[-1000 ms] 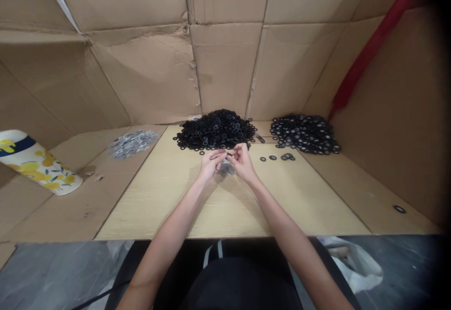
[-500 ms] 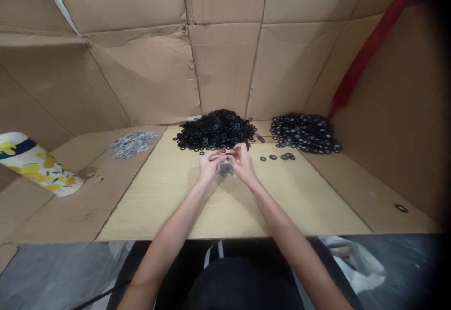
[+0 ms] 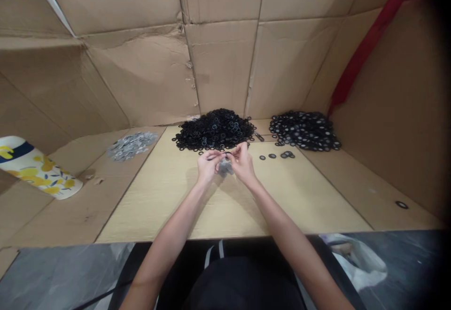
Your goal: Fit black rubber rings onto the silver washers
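In the head view, your left hand [image 3: 207, 165] and right hand [image 3: 243, 165] meet over the board [image 3: 158, 206], thumbs and fingertips of both pinching a small black ring [image 3: 228, 153] between them, just above some grey discs [image 3: 225, 168]; how firmly they press, you cannot tell from here. A dark sliver also shows at your left fingers, too small to make out. The ring's slim rim leaves little to grip, so a slip of either thumb could flick it away, perhaps into the heap of black rings [image 3: 216, 131] just beyond, where it would be hard to pick out. Lowered wrists could scatter the discs, and a sweep to the right could knock the pale-centred rings [image 3: 272, 156] near that hand. The discs look thin, flat and dull, perhaps metal or plastic, like those in the grey pile [image 3: 132, 145] at left; the rings look smooth, round and slightly glossy, perhaps rubber. The board is pale and lightly grained, the cardboard [image 3: 221, 65] behind it creased and torn along one seam.
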`<state>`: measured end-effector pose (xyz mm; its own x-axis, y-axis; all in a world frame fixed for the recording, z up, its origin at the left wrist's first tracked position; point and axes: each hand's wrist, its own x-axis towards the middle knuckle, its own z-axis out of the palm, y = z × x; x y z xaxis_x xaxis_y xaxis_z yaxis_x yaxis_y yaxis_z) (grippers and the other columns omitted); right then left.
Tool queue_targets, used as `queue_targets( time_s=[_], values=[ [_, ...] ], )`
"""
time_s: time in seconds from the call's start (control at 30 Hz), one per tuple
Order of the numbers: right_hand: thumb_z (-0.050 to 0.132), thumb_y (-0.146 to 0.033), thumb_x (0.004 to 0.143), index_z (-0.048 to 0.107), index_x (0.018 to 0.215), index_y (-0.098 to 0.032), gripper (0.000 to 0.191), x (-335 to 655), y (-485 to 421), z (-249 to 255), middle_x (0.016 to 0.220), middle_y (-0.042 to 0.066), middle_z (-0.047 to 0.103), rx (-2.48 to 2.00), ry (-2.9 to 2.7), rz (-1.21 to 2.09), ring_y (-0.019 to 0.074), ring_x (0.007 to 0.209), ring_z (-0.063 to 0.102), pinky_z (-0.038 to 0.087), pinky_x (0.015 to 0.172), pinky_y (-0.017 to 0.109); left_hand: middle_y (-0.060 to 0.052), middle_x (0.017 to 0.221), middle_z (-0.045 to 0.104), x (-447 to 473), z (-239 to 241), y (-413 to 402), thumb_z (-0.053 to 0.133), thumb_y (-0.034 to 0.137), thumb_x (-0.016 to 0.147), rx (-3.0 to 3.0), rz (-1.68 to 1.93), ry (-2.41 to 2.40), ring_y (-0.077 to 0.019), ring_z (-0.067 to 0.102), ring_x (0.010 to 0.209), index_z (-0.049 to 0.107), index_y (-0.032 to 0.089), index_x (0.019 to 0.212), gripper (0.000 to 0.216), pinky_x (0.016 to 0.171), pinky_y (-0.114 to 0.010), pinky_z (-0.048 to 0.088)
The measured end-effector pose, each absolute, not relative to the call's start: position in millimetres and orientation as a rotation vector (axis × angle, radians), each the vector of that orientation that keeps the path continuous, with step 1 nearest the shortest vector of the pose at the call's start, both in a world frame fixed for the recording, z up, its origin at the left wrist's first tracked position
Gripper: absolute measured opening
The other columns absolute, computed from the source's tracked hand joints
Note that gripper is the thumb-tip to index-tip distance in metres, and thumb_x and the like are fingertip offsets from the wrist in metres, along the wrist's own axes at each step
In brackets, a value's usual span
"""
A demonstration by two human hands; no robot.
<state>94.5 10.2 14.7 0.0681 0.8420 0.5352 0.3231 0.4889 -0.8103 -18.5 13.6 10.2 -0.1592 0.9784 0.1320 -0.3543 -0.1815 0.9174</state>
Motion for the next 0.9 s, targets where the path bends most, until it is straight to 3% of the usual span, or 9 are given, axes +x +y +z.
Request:
queue_targets(
  time_s=[0.5,0.67,0.9],
  values=[
    [0.056,-0.023,0.069,0.034,0.083,-0.024,0.026,89.4,19.0,4.6,0.078,-0.002,0.051,-0.886,-1.269,0.753,0.0119,0.073,0.055,0.045,0.071,0.029,0.005,0.056,0.053,-15.0,12.3,10.7,0.074,0.021,0.051,0.809,1.408,0.844,0.0029,0.029,0.033,0.059,0.01,0.078,0.033,0.032,-0.014,0.013],
    [0.055,-0.024,0.068,0.035,0.08,-0.023,0.024,90.0,20.8,4.9,0.075,-0.002,0.05,-0.883,-1.28,0.83,0.0116,0.071,0.054,0.045,0.066,0.027,-0.001,0.065,0.061,-18.4,15.9,11.2,0.075,0.024,0.051,0.941,1.399,0.938,0.0012,0.032,0.034,0.062,0.01,0.089,0.042,0.032,-0.016,0.017],
    [0.059,-0.025,0.064,0.033,0.081,-0.024,0.031,87.6,18.4,7.7,0.071,-0.004,0.052,-0.85,-1.219,0.941,0.0115,0.068,0.054,0.045,0.064,0.026,-0.002,0.057,0.06,-22.9,14.9,13.7,0.076,0.025,0.048,0.999,1.448,1.031,-0.0005,0.033,0.034,0.065,0.009,0.079,0.036,0.033,-0.018,0.018]
  ],
)
